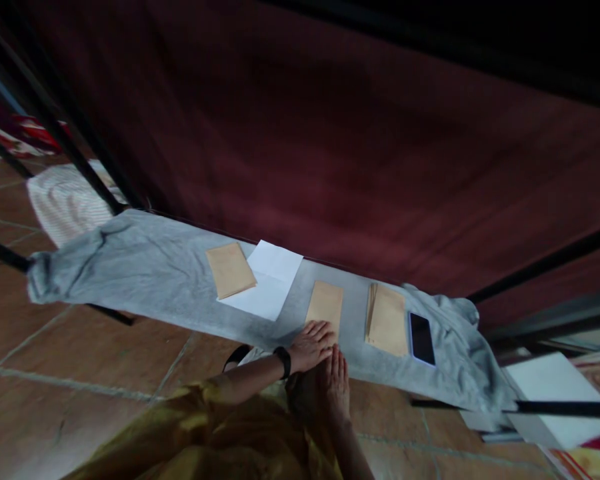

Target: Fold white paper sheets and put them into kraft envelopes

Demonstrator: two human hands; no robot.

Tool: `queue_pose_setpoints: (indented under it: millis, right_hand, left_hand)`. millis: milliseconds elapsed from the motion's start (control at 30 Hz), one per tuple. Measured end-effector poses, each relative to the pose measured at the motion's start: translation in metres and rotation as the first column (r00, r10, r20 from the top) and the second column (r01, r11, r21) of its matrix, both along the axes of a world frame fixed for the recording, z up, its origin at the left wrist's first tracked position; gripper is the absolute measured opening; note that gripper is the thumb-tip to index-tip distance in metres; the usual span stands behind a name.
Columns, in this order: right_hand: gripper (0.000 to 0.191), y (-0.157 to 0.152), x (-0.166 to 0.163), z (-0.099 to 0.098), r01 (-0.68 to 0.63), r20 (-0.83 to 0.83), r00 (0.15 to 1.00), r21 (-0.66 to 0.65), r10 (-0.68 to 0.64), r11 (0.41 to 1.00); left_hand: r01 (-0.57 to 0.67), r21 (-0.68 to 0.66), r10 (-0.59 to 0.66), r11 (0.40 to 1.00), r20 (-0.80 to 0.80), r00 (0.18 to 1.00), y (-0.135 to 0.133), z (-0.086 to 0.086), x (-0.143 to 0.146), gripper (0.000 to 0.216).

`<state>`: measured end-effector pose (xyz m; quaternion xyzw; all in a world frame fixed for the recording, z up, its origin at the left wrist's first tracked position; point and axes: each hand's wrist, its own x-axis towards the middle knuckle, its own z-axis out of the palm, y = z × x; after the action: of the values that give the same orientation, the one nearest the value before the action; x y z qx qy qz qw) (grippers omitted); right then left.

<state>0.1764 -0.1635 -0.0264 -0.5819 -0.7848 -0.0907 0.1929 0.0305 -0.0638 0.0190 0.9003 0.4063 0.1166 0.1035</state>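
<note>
My left hand (313, 345), with a black band on its wrist, lies flat with fingers stretched over the lower part of a brown paper envelope (326, 301). Just below it, my right hand (336, 383) has its fingers out straight, their tips by the envelope's near edge; whether they touch it I cannot tell. To the left, a small stack of brown envelopes (230, 270) partly covers a creased white sheet of paper (270, 290). On the right is another loose stack of brown envelopes (387, 320). Neither hand grips anything.
A dark-screened phone (422, 339) lies right of the right stack. All this rests on a narrow bench covered with grey cloth (145, 260). Behind it hangs a dark red curtain (330, 167), with black metal bars (540, 263) at the sides. Tiled floor (105, 353) shows below.
</note>
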Motion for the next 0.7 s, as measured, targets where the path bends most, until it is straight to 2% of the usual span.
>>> queue_pose_setpoints:
  millis: [133,467,700]
  right_hand:
    - [0.065,0.001,-0.002,0.002,0.034,-0.006,0.999,-0.029,-0.034,0.999]
    - [0.073,0.004,-0.011,0.030,0.081,0.061,0.996,-0.196,-0.070,0.977]
    - [0.078,0.004,-0.010,0.022,0.086,0.008,0.996,-0.227,-0.087,0.970]
  left_hand:
    - [0.000,-0.028,0.000,1.000,-0.030,1.000,0.023,-0.001,0.009,0.051]
    - [-0.060,-0.053,0.057,0.997,-0.062,0.996,0.073,-0.005,0.023,0.052]
    - [-0.149,-0.050,0.144,0.988,-0.100,0.985,0.101,-0.007,0.028,0.053]
